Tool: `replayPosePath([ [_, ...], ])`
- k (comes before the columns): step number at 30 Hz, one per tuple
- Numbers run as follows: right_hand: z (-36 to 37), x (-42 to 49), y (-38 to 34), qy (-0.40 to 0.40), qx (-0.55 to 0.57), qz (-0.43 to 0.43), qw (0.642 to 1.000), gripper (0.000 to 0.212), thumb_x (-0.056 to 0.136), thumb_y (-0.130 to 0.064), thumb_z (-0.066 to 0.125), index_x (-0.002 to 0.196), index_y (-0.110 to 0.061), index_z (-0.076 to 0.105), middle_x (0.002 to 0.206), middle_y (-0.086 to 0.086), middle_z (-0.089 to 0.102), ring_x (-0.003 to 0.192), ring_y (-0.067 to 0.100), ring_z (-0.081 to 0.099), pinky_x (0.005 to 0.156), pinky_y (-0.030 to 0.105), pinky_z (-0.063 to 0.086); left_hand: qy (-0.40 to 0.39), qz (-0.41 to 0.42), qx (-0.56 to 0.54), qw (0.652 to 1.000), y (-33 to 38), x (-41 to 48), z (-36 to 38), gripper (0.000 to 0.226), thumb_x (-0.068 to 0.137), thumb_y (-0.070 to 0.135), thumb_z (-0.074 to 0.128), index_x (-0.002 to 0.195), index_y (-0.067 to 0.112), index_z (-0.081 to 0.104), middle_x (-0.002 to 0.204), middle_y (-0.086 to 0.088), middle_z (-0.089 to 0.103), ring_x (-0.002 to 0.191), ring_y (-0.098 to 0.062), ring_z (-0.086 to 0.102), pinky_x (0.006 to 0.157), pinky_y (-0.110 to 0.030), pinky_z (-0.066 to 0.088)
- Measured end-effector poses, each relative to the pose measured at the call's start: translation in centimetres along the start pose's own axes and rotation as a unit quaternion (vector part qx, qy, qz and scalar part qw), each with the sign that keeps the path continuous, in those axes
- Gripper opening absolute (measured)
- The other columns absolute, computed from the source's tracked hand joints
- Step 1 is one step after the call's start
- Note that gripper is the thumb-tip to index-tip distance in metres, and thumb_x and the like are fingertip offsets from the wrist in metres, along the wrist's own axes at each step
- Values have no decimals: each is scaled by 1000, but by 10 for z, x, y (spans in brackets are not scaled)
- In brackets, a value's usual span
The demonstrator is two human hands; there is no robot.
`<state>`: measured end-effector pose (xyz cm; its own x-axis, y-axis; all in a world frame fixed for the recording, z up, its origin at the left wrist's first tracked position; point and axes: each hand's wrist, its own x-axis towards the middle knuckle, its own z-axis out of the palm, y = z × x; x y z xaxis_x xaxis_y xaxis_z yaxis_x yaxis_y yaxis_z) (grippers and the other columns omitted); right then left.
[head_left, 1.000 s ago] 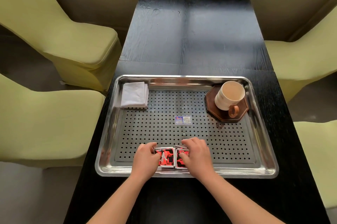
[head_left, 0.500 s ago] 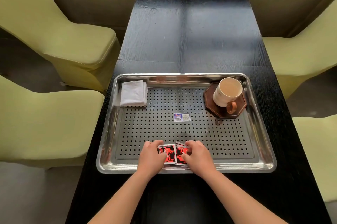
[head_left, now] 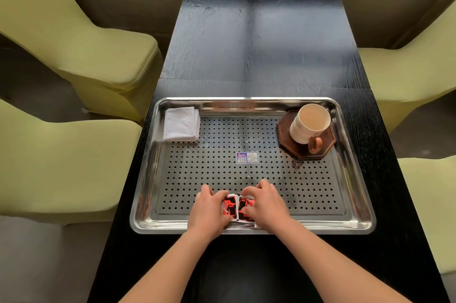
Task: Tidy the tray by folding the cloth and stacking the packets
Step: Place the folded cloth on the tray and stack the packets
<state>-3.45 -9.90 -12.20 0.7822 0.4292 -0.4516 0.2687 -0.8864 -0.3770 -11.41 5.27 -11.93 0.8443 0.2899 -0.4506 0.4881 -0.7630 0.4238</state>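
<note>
Both hands have drawn closer together since the earlier frames, so less of the small red-and-black printed packets (head_left: pixel 236 207) shows between them. The left hand (head_left: pixel 209 210) covers the left side of the packets, fingers curled over their far edge and thumb at the near edge, so its grip is clamped on them. The right hand (head_left: pixel 266 206) mirrors this on the right side, its grip likewise closed around the packets. The packets lie at the middle of the near edge of the rectangular perforated steel tray (head_left: pixel 192 167), two printed faces side by side and touching; how many lie beneath cannot be told.

A white cloth (head_left: pixel 182 125), folded into a neat square, lies in the tray's far-left corner. In the far-right corner a cream ceramic mug (head_left: pixel 309 122) with a tan handle stands on a dark brown octagonal coaster (head_left: pixel 327 148). A small blue-and-white sticker (head_left: pixel 247 157) sits at the tray's centre. The tray rests on a long black wood-grain tabletop (head_left: pixel 259 43), flanked by yellow-green covered chairs (head_left: pixel 86 31).
</note>
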Motion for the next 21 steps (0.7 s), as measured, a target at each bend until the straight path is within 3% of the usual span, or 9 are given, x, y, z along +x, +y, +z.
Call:
replayPosePath([
  [10, -2, 1, -2, -5, -11, -46, 999, 47, 88, -40, 65, 134, -38, 55, 116, -5, 45, 117, 17, 42, 90, 35, 49, 15, -13, -54, 998, -2, 3, 2, 69, 81, 23, 71, 145, 29, 44, 109, 5, 37, 109, -15, 46, 93, -29, 46],
  [13, 0, 0, -1, -4, 23, -31, 999, 44, 89, -38, 64, 133, -38, 58, 117, -5, 46, 118, 16, 43, 93, 34, 47, 11, -14, -57, 998, -2, 3, 2, 64, 80, 26, 70, 140, 30, 50, 108, 6, 38, 108, -14, 46, 89, -27, 45],
  [17, 3, -4, 2, 7, 29, -30, 999, 46, 88, -38, 64, 133, -42, 55, 116, -5, 45, 114, 15, 42, 91, 35, 49, 16, -25, -47, 998, -2, 5, 2, 69, 79, 35, 68, 144, 34, 44, 111, 5, 37, 109, -14, 44, 87, -28, 46],
  [21, 5, -5, 1, 5, 28, -28, 999, 46, 88, -38, 66, 133, -38, 57, 117, -4, 44, 116, 15, 42, 91, 34, 48, 6, -32, -39, 999, 1, 7, 4, 74, 77, 46, 71, 144, 28, 46, 108, 4, 34, 112, -17, 43, 89, -30, 44],
])
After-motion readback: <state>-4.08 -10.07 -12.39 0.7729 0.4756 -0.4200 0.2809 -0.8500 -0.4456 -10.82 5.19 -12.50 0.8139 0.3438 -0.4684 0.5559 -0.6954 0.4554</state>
